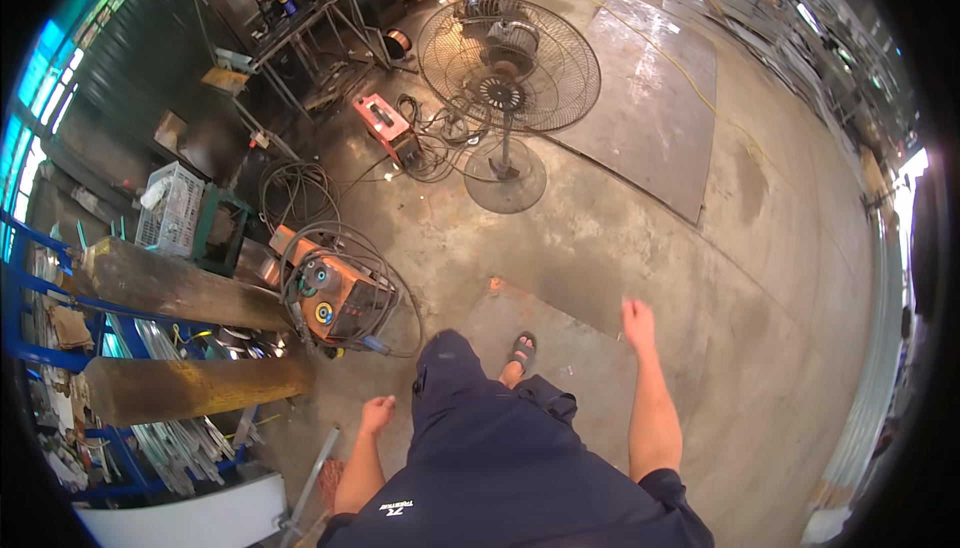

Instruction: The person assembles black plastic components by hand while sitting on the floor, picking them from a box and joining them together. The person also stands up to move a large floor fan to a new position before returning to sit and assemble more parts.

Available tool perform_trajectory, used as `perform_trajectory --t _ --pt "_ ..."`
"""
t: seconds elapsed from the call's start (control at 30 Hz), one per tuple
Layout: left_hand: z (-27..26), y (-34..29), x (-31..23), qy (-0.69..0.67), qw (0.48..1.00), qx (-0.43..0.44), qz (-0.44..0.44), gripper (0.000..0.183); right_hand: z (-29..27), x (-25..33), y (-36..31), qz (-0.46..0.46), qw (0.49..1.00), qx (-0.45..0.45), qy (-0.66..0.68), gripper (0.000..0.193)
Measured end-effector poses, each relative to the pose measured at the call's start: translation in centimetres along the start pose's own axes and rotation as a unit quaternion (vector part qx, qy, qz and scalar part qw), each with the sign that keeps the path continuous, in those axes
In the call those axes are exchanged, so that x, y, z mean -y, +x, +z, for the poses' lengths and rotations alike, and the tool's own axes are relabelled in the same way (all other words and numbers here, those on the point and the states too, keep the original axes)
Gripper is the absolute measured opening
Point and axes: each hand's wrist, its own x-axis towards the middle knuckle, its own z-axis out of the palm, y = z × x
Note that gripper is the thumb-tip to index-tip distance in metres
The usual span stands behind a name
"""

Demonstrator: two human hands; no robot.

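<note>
I look down at my own body in dark clothes, one sandalled foot [521, 351] stepping forward on a concrete floor. My left hand [377, 414] hangs at my side with fingers loosely curled and holds nothing. My right hand [637, 323] swings out ahead, fingers apart and empty. An orange welding machine [335, 298] wrapped in cables stands just left of my left hand.
Two thick rusty beams [190, 385] jut out from a blue rack on the left. A large pedestal fan [507, 66] stands ahead, with a smaller orange machine [389, 129] and coiled cables beside it. Steel plates [650, 98] lie on the floor. Cluttered workbenches [290, 18] line the back.
</note>
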Motion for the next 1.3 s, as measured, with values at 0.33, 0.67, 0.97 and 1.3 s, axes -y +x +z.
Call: perform_trajectory --t 0.33,0.67,0.97,1.3 --pt "7.6 10.5 -35.6 -0.158 0.973 0.051 0.16 0.043 -8.2 40.5 30.7 -0.323 0.938 -0.073 0.105 0.031" --pt "12.6 21.3 -65.3 -0.218 0.883 0.376 0.177 0.075 -3.0 55.3 53.6 -0.203 0.972 0.081 -0.082 0.064" --pt "20.7 22.5 -73.9 -0.191 0.821 0.531 0.082 0.094 1.8 54.6 62.9 -0.1 0.964 0.221 -0.11 0.054" --pt "22.6 23.2 -75.5 -0.302 0.749 0.585 0.081 0.107 3.4 54.4 61.6 -0.123 0.969 0.209 -0.042 0.048"
